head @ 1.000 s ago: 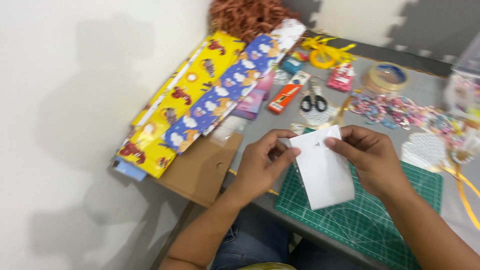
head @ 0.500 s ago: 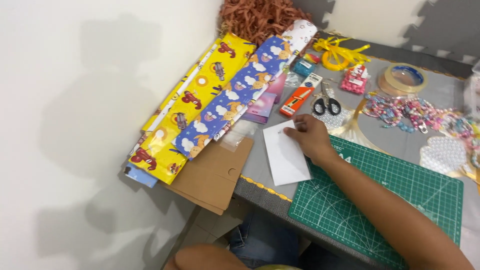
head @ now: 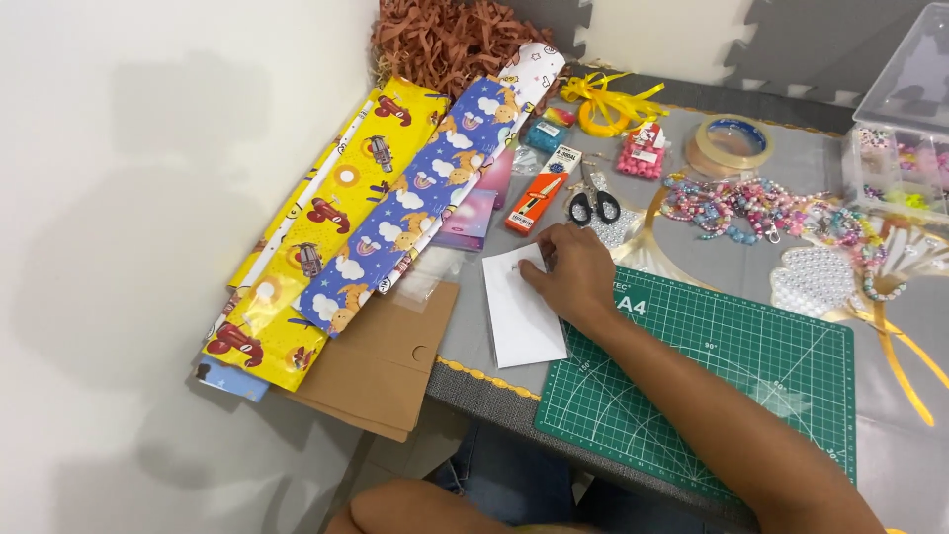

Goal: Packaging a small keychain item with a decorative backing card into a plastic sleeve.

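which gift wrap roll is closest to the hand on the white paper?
The blue cloud-print roll. It lies right of the yellow roll, nearer the right hand that presses the white paper.

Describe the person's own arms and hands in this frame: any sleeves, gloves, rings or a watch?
Only the right hand and its forearm show: both bare, with no sleeve, glove, ring, watch or bracelet visible. The left hand is out of view. Blue denim covers the legs under the table edge.
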